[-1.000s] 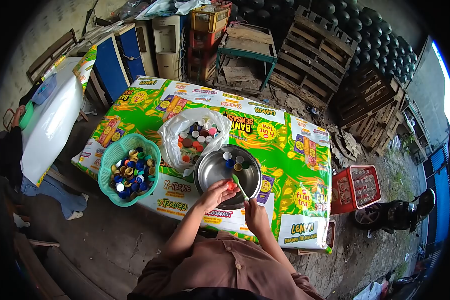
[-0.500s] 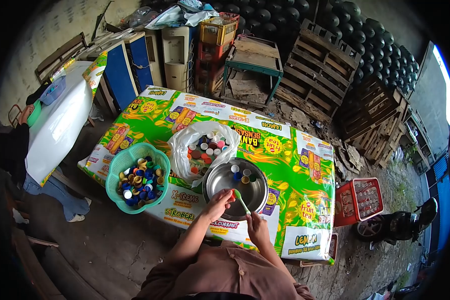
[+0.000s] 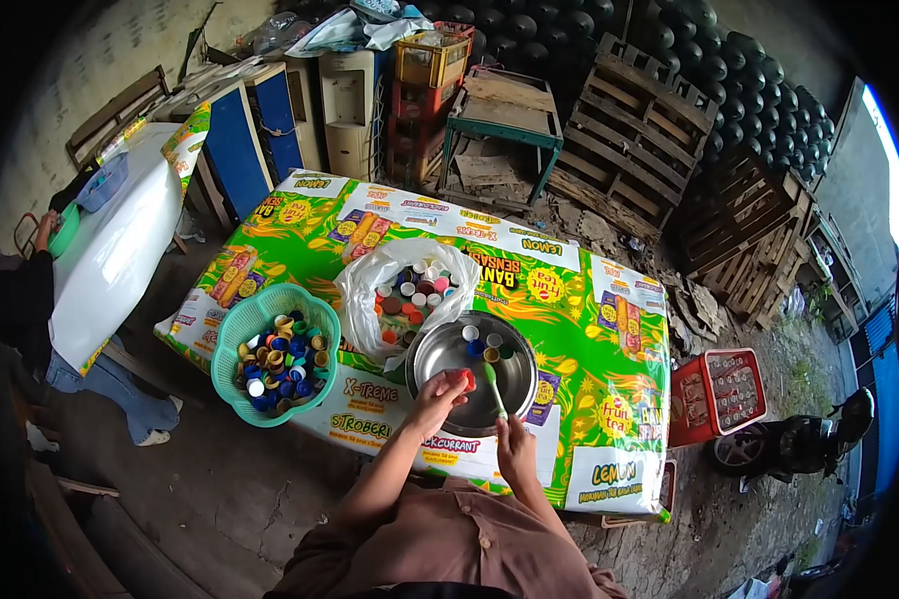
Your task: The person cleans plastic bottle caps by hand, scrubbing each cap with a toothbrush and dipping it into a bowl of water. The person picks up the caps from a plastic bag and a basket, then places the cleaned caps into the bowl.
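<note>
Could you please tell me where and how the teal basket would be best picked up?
I'd grip the teal basket by its rim with both hands from above, at left and lower right: its wall rises around the loose caps, and the plastic bag crowds its upper right.

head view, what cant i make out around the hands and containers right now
All in the head view:
- Inside of the red cap: too small, partly covered by the left hand.
- Working face of the green toothbrush-like tool: too small; the right hand hides its lower end.
- Lower caps in the mint-green basket: buried under others.
- Some caps in the plastic bag: behind its folds.
</note>
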Tool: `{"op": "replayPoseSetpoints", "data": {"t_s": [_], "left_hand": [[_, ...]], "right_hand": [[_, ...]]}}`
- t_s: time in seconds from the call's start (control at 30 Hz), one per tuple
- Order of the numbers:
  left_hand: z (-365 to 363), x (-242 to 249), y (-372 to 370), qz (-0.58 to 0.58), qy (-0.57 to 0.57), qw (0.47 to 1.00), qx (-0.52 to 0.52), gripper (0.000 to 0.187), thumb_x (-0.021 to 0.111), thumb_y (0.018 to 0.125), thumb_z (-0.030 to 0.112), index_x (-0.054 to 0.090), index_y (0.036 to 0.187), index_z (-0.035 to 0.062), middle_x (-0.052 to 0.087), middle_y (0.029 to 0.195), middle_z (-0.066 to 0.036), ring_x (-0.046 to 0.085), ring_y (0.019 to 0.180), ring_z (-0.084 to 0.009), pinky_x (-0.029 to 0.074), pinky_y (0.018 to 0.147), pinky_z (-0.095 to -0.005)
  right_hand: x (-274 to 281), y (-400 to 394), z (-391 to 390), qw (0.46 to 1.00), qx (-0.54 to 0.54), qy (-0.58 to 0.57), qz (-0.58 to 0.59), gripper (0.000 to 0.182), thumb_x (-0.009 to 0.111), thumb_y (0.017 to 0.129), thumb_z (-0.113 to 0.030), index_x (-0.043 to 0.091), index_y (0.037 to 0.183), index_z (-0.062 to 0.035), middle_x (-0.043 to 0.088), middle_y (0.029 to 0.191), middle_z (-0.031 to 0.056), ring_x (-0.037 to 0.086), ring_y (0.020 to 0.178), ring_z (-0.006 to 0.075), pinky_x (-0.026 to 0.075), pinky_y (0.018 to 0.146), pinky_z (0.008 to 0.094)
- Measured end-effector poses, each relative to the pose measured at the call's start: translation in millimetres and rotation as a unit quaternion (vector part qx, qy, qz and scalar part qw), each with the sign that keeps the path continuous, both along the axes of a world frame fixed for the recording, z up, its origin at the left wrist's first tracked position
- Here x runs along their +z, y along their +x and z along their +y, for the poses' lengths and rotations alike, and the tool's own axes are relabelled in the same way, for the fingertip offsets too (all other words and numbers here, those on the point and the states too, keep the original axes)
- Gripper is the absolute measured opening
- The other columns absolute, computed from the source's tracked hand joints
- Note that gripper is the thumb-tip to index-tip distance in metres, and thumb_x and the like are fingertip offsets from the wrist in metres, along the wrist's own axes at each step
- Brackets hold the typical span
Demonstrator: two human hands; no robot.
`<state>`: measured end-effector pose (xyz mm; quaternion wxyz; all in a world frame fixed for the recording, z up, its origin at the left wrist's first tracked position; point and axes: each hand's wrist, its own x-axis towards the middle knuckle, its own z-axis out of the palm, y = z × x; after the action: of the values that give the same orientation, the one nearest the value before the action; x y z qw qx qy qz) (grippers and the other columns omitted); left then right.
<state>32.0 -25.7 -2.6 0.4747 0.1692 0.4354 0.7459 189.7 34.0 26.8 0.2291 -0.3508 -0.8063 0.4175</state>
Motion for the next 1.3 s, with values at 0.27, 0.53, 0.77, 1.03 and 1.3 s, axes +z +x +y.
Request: {"op": "replayPoseSetpoints", "data": {"t_s": [0.27,0.53,0.77,1.03,1.3], "left_hand": [[2,-3,-1,0.027,0.027,0.999,-0.023,0.020,0.054,0.085,0.016,0.054,0.103,0.0075,0.057,0.094,-0.001,0.053,0.083,-0.0086,0.044,0.076,-0.0232],[3,-6,1,-0.050,0.046,0.998,-0.018,0.019,0.053,0.085,0.014,0.055,0.101,0.0057,0.058,0.095,-0.003,0.055,0.087,-0.0119,0.045,0.080,-0.0257],[-10,12,-10,0.074,0.029,0.996,0.027,0.022,0.057,0.083,0.014,0.054,0.101,0.0029,0.058,0.096,-0.005,0.055,0.089,-0.0117,0.046,0.081,-0.0253],[-150,50,-120,0.444,-0.214,0.774,0.398,0.021,0.053,0.081,0.007,0.055,0.101,0.0000,0.057,0.096,-0.010,0.056,0.086,-0.0158,0.044,0.078,-0.0265],[-138,39,-117,0.627,-0.365,0.610,0.320,0.054,0.057,0.077,0.012,0.033,0.125,0.0015,0.040,0.123,-0.020,0.036,0.115,-0.0341,0.029,0.096,-0.0390]], "right_hand": [[-3,3,3,0.999,-0.027,-0.016,0.019,0.025,0.046,0.087,-0.018,0.045,0.071,0.0014,0.038,0.047,0.0112,0.033,0.045,0.0090,0.029,0.040,0.0297],[4,-2,2,1.000,0.011,0.004,-0.012,0.024,0.044,0.087,-0.018,0.041,0.070,-0.0007,0.041,0.049,0.0201,0.045,0.045,0.0379,0.032,0.042,0.0382],[4,-3,24,0.998,-0.017,0.049,-0.045,0.024,0.047,0.086,-0.019,0.045,0.071,-0.0007,0.045,0.048,0.0197,0.048,0.043,0.0360,0.031,0.040,0.0398],[-6,18,35,0.997,-0.021,0.064,-0.044,0.019,0.045,0.086,-0.017,0.045,0.078,0.0010,0.050,0.058,0.0212,0.050,0.051,0.0368,0.035,0.045,0.0396],[-3,27,30,0.998,-0.050,0.019,-0.030,0.018,0.046,0.086,-0.014,0.045,0.079,0.0015,0.046,0.053,0.0175,0.044,0.041,0.0291,0.032,0.042,0.0349]]}}
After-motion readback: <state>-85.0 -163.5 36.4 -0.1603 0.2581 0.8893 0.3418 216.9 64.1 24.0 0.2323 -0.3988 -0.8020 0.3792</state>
